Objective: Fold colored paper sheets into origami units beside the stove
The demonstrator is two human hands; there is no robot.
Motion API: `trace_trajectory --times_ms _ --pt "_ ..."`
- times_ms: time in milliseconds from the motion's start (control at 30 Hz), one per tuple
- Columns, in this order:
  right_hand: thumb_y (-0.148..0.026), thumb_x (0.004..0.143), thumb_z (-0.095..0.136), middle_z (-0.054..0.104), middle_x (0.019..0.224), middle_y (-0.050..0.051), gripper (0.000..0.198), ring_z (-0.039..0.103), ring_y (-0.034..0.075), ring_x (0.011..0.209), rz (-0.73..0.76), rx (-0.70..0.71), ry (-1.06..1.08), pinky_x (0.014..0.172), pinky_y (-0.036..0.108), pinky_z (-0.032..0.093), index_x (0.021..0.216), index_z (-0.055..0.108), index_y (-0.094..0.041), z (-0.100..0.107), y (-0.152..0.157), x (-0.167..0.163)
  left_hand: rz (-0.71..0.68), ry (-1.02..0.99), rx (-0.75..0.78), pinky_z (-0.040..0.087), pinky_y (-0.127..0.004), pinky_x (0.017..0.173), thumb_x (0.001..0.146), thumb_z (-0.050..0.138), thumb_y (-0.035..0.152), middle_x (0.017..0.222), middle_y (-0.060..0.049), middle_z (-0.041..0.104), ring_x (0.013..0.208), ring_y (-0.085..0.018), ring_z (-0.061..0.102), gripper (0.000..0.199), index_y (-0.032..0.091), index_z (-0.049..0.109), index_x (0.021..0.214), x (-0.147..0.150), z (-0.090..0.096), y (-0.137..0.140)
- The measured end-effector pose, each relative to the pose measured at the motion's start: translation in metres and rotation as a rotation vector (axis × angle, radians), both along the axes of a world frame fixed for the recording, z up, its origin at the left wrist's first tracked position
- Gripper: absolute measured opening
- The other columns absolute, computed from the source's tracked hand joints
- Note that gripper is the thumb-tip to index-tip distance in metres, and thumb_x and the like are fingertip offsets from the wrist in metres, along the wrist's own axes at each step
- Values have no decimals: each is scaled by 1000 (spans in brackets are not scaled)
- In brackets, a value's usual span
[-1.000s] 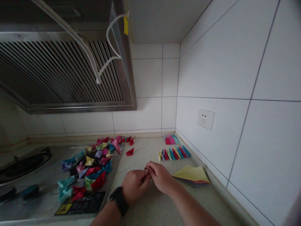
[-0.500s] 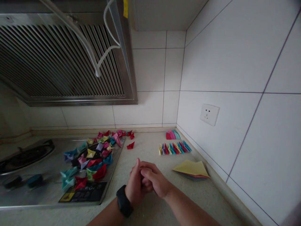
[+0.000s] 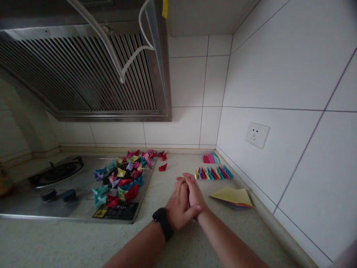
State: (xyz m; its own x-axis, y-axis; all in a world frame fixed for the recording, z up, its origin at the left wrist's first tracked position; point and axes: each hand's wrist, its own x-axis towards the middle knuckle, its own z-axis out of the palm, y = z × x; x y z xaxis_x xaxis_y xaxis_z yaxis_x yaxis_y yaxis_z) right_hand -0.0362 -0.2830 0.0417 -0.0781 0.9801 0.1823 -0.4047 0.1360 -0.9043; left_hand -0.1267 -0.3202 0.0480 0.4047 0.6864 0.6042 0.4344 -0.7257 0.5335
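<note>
My left hand (image 3: pixel 177 210), with a black watch (image 3: pixel 163 223) on its wrist, is clasped with my right hand (image 3: pixel 196 195) above the counter. The left thumb lies across the base of the right hand. Right fingers bend over the left fingertips, and no object shows between the palms. To their right lies a stack of coloured paper (image 3: pixel 232 196), yellow on top. Beyond the hands stands a row of folded paper pieces (image 3: pixel 214 172) in several colours. A lone red folded paper piece (image 3: pixel 163 167) sits farther back on the left.
Many colourful paper folds (image 3: pixel 121 172) cover the right burner of the gas stove (image 3: pixel 80 208). Behind the row lie more folded papers (image 3: pixel 211 158). A range hood (image 3: pixel 111 118) with a hanging white cable (image 3: pixel 122 76) overhangs the stove. A socket (image 3: pixel 257 135) is on the right wall.
My hands have shifted their clasp: the left thumb now crosses the right hand, and the right fingers reach farther forward. The camera view has turned slightly left.
</note>
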Motion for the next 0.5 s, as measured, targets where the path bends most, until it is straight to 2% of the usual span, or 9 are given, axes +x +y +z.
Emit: trace_trajectory --times_ms 100,167,233,400,500 --pt "-53 83 50 32 142 8 74 46 19 124 91 50 82 105 35 40 145 18 -28 1 -8 -7 55 5 22 4 -53 113 82 51 54 148 -18 23 138 -34 14 84 12 17 147 1 -5 3" --pt "-50 82 53 20 148 4 80 27 17 137 117 117 76 113 36 30 147 11 -31 0 -11 -11 49 -71 -23 3 -52 113 82 49 56 151 -17 16 140 -34 6 87 12 13 148 1 -8 6" --pt "-52 80 55 15 150 2 83 15 16 142 125 146 16 117 39 24 148 12 -30 -3 -11 -12 8 -169 -89 5 -50 114 83 47 57 153 -16 10 141 -33 0 89 12 9 149 2 -8 7" --pt "-56 80 53 11 150 -4 80 17 17 141 151 83 -122 114 45 25 145 8 -42 -2 -10 -2 -95 -283 -252 6 -47 115 89 43 47 154 -12 1 141 -28 -6 80 14 2 149 6 -3 -1" --pt "-58 81 51 9 151 -5 81 15 17 142 117 63 -157 116 46 19 145 4 -41 7 -14 4 -193 -348 -322 5 -46 116 92 40 43 154 -9 1 141 -26 -7 73 17 2 149 8 -1 -5"
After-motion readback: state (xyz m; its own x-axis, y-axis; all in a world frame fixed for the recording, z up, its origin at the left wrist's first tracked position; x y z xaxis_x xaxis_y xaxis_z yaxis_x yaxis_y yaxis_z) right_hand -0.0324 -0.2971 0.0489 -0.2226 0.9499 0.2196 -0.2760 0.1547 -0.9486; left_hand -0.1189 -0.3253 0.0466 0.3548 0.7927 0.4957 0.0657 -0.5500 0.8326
